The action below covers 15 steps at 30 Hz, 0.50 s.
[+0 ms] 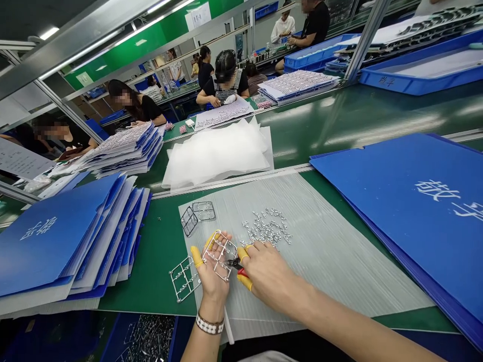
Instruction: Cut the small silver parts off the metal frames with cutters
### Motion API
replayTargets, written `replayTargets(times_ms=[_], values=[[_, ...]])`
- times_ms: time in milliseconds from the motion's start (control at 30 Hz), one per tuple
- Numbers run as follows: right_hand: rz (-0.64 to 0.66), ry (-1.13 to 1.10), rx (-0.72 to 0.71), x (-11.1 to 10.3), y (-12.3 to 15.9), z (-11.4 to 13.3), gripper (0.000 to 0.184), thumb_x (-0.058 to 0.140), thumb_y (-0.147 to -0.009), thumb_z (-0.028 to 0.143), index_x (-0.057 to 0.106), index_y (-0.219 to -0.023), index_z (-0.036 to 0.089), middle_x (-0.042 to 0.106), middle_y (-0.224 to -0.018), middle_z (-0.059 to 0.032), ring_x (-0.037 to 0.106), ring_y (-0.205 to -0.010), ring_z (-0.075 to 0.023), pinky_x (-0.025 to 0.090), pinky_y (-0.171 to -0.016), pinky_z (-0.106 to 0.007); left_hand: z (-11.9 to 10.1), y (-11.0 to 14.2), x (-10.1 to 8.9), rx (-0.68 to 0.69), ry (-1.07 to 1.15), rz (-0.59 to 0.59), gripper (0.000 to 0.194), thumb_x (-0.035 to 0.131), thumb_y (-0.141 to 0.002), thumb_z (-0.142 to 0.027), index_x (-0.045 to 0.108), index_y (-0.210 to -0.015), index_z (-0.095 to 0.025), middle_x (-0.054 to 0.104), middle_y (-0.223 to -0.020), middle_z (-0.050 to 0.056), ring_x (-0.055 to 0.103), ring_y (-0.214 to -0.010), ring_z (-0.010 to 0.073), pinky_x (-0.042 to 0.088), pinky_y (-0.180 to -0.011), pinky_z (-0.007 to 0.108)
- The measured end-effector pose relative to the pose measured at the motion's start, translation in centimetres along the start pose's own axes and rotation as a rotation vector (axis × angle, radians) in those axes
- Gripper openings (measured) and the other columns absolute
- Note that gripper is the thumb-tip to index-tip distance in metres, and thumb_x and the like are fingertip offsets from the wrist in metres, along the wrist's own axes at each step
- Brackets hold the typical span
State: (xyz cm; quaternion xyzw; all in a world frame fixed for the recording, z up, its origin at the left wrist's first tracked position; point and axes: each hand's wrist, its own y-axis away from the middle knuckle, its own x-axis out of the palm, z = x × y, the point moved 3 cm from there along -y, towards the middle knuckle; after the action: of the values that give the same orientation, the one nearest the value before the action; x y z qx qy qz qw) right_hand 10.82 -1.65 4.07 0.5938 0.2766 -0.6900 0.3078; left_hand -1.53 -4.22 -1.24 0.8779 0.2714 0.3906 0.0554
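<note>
My left hand (212, 274), with yellow finger cots, holds a silver sprue frame (220, 255) of small chromed parts, palm up. Red-handled side cutters (241, 272) are gripped in my right hand (266, 269), which also wears yellow finger cots. Their dark jaws reach to the frame's right side; whether they touch a part I cannot tell. Left of my left hand lies another sprue frame (184, 279), across the edge of the pale sheet (324, 241). Two darker frames, one of them a sprue frame (204, 211), rest at the sheet's far left corner. Loose silver parts (266, 226) are scattered beyond my right hand.
Blue corrugated sheets are piled at left (56, 226) and at right (407, 201). White foam sheets (219, 151) lie across the metal rail. Below the table edge, a blue bin (141, 337) holds metallic scraps. Several people work at the benches opposite.
</note>
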Motion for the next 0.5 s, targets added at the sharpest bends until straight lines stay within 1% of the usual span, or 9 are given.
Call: replayTargets(times_ms=[100,200,500], values=[[0.000,0.006,-0.004,0.23,-0.09,0.38,0.019,0.064,-0.079,0.033,0.065,-0.079,0.014,0.062,-0.078,-0.0099,0.057,-0.079,-0.0267,0.039,-0.068,-0.036,0.03,-0.03,0.07,0.013,-0.005,0.013,0.070,0.035,-0.079,-0.069,0.070,-0.099,-0.011,0.066,-0.110,0.017,0.060,-0.107,0.0278,0.040,-0.099,0.038],[-0.030,0.014,-0.023,0.15,-0.16,0.70,0.019,0.064,-0.079,0.033,0.065,-0.082,0.014,0.062,-0.080,-0.0096,0.056,-0.078,-0.0262,0.039,-0.067,-0.036,0.15,0.01,-0.06,0.044,-0.040,0.014,0.068,0.036,-0.080,-0.068,0.070,-0.100,-0.012,0.066,-0.111,0.017,0.058,-0.109,0.0282,0.040,-0.099,0.038],[-0.032,0.027,-0.047,0.31,-0.14,0.73,0.020,0.065,-0.078,0.032,0.064,-0.084,0.013,0.061,-0.078,-0.0094,0.057,-0.076,-0.0256,0.041,-0.065,-0.035,0.11,0.51,0.20,0.108,-0.138,-0.041,0.064,0.041,-0.076,-0.069,0.070,-0.099,-0.016,0.066,-0.112,0.015,0.055,-0.114,0.0308,0.039,-0.098,0.042]])
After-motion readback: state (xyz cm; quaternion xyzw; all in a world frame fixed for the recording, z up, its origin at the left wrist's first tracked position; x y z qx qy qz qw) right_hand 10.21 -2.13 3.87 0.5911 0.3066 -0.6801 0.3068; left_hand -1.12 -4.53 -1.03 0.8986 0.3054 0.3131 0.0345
